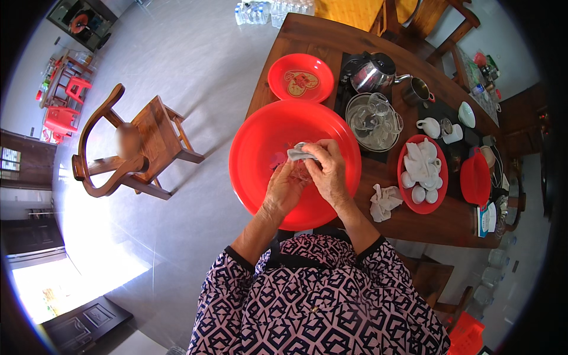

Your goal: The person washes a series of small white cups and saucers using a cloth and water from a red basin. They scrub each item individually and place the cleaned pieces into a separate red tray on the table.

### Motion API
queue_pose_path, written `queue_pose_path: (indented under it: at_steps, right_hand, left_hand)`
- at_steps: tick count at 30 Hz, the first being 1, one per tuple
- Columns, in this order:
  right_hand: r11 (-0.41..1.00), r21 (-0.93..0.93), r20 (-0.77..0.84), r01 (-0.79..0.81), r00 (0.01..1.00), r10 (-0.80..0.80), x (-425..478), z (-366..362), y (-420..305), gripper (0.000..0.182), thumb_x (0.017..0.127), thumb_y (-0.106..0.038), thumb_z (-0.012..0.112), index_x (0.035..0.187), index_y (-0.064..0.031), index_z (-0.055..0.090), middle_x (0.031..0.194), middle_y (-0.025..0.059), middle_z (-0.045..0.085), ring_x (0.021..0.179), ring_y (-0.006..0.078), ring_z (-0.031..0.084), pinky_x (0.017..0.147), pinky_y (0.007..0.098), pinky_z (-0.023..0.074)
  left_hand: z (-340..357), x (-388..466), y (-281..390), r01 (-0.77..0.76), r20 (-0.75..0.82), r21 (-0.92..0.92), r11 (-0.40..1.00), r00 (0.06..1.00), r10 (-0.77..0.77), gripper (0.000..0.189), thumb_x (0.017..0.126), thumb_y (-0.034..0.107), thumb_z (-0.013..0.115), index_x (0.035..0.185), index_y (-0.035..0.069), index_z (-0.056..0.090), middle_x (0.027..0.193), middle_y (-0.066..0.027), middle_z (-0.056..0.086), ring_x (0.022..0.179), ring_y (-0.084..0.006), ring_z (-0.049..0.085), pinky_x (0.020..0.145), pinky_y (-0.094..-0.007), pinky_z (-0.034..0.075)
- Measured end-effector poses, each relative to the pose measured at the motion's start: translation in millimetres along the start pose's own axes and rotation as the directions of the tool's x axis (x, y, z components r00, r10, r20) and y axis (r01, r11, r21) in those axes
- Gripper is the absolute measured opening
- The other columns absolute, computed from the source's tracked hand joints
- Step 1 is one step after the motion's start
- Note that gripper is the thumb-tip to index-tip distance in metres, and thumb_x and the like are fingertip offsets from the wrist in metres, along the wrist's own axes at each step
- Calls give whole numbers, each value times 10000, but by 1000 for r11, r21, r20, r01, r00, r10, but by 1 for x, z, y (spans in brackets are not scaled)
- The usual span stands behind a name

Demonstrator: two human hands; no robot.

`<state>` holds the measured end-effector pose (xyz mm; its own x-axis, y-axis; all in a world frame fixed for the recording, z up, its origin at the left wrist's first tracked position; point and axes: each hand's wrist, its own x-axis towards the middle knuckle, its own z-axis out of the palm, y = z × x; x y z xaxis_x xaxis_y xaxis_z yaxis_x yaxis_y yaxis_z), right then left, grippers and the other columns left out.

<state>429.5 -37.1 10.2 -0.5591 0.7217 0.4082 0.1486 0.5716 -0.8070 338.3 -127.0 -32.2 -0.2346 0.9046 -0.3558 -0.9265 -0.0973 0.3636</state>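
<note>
Both hands are over a large red plastic basin (248, 146) at the table's edge. My left hand (284, 186) holds a small clear glass vessel (300, 171), partly hidden by the fingers. My right hand (329, 171) pinches a damp white tissue or cloth (301, 151) at the vessel's upper side. Right of the basin, a round tray (355, 133) holds several clear glass pieces. Farther right, a red oval plastic dish (421, 206) bears several white cups (418, 194) and a crumpled white tissue (417, 162). Another crumpled tissue (385, 203) lies on the wood between basin and dish.
Beyond the basin is a red plate (275, 80) with a gold pattern. A kettle (372, 75), a metal cup (417, 91), a white teapot (429, 127) and a red basket (475, 177) stand on the wooden table (310, 35). A wooden armchair (153, 128) stands on the floor at left.
</note>
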Motion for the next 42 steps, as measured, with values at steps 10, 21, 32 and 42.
queue_pose_path:
  at_steps: [10,21,32,42]
  right_hand:
    - [976,-215,139,-20,989,51,-20,-12,-1,306,739,86,638,1020,-28,601,951,122,507,815,281,604,645,354,517]
    - [952,225,205,-205,966,159,-21,-16,-19,271,762,105,586,1008,-3,620,895,102,516,752,222,603,624,299,502]
    - [997,9,170,-71,983,68,-33,-7,-18,313,751,99,611,1038,-23,617,925,119,498,796,276,593,670,347,505]
    - [989,-144,366,-47,926,97,-54,-14,10,307,764,24,641,1057,-65,629,930,114,510,799,272,595,692,355,519]
  left_hand:
    - [-4,4,3,-16,-11,-42,999,1000,15,203,973,274,493,993,107,607,925,-66,661,847,-184,607,757,-350,482]
    - [-12,2,5,-31,-49,66,997,998,34,198,964,251,515,1076,89,537,987,-51,625,896,-160,576,800,-343,472]
    - [14,-12,13,-104,-119,254,962,983,138,228,961,221,519,1162,116,503,1081,-15,597,986,-146,559,833,-377,447]
    - [24,-11,21,-250,-48,428,868,953,298,340,897,61,591,1202,87,440,1092,-37,560,968,-122,540,812,-274,455]
